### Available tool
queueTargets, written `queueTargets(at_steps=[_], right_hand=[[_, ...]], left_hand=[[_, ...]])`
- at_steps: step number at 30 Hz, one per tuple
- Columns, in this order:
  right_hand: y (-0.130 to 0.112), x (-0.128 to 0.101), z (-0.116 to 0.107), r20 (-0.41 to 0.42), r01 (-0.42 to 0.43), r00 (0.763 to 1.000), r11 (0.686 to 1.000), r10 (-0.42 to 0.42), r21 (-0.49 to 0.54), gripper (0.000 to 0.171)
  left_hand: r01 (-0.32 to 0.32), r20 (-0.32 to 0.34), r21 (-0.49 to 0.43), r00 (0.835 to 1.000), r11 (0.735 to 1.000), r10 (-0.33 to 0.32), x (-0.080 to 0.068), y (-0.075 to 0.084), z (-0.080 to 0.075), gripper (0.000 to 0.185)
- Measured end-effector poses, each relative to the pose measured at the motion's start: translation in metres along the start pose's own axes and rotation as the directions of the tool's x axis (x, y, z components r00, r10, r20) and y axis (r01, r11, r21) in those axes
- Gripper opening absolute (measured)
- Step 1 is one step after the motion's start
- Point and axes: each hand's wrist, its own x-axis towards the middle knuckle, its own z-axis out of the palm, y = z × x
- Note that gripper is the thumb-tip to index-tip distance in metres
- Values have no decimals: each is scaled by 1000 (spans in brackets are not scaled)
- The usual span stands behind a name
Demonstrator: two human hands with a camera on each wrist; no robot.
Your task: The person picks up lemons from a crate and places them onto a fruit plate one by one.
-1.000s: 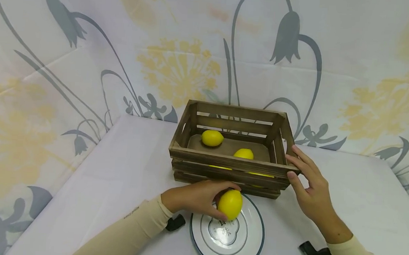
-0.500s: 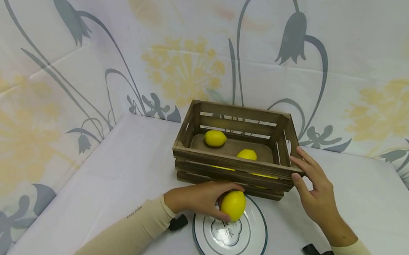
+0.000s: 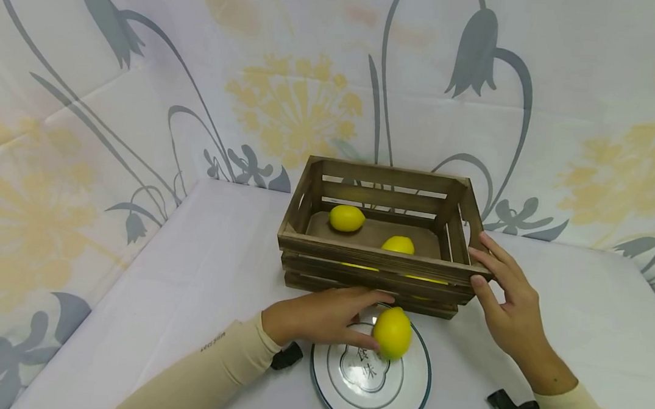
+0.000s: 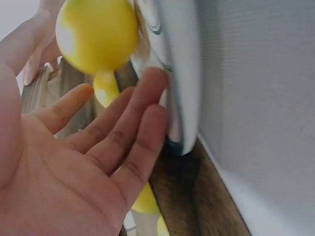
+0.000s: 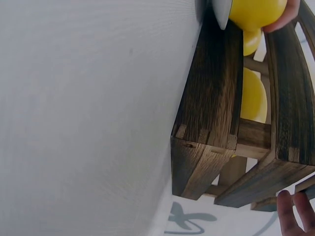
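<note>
1. Right now the left hand [image 3: 314,317] lies beside a lemon [image 3: 392,333] that sits on the plate [image 3: 414,385]; the fingers are straightened and spread, with the tips at the fruit's left side and no curl around it.
2. Judging by that loose contact, the step in hand looks like setting the lemon on the plate, and doing it well means drawing the fingers away sideways and slowly, so the round fruit is not nudged toward the rim.
3. Meanwhile the right hand [image 3: 507,304] rests its relaxed, straight fingers against the near right corner of the wooden crate [image 3: 377,261] (thumb on the front slat, fingers along the end), which should keep the crate from sliding on the table [image 3: 204,272].
4. As for looks, the lemon is bright yellow, smooth, glossy and oval, lying toward the plate's far right part, just in front of the crate.
5. Two more lemons [image 3: 347,218] lie apart on the crate's floor, and further yellow shows through the front slats.
6. Underneath, the plate is white with a dark rim line and printed characters at its centre.
</note>
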Motion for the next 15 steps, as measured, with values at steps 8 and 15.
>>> queueTargets(at_steps=[8, 15], right_hand=[[1, -1, 0, 8, -11, 1000, 1000, 11, 2, 35], [1, -1, -1, 3, -7, 1000, 1000, 7, 18, 35]], left_hand=[[-11, -16, 72, 1000, 997, 12, -4, 12, -9, 65], [-83, -47, 95, 995, 992, 88, -6, 18, -15, 54]])
